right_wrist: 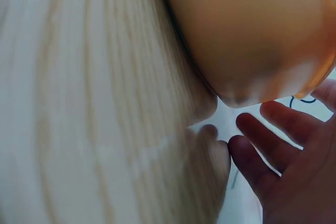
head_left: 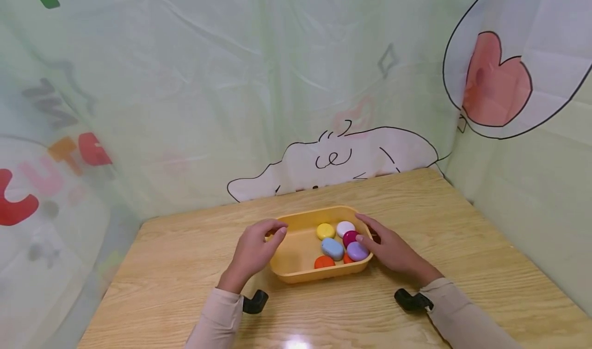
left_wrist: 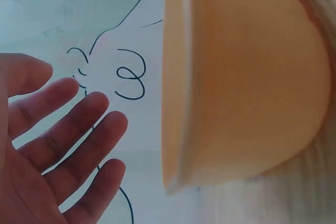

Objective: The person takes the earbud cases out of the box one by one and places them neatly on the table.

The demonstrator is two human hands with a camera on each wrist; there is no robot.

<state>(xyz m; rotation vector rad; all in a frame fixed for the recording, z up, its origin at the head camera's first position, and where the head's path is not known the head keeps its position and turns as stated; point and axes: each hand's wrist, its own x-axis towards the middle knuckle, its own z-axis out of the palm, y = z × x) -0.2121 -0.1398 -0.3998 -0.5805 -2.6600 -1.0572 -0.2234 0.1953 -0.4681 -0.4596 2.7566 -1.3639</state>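
Note:
A yellow-orange plastic tray [head_left: 296, 277] sits on the table between both hands. Smooth rounded pieces lie inside, mostly toward its right: yellow [head_left: 326, 231], white [head_left: 345, 228], magenta [head_left: 350, 238], light blue [head_left: 332, 249], purple [head_left: 357, 251] and orange-red [head_left: 325, 262]. My left hand [head_left: 255, 249] is at the tray's left end; the left wrist view shows its fingers loosely bent, spread and apart from the wall. At the right end, my right hand [head_left: 393, 249] has its thumb over the rim and its other fingers relaxed outside. Whether it touches the rim is unclear.
The wooden table [head_left: 194, 267] ends at a printed curtain [head_left: 194, 107] behind and on both sides. A black wrist mount [head_left: 256, 302] is on the left forearm, and another black mount [head_left: 413, 300] on the right.

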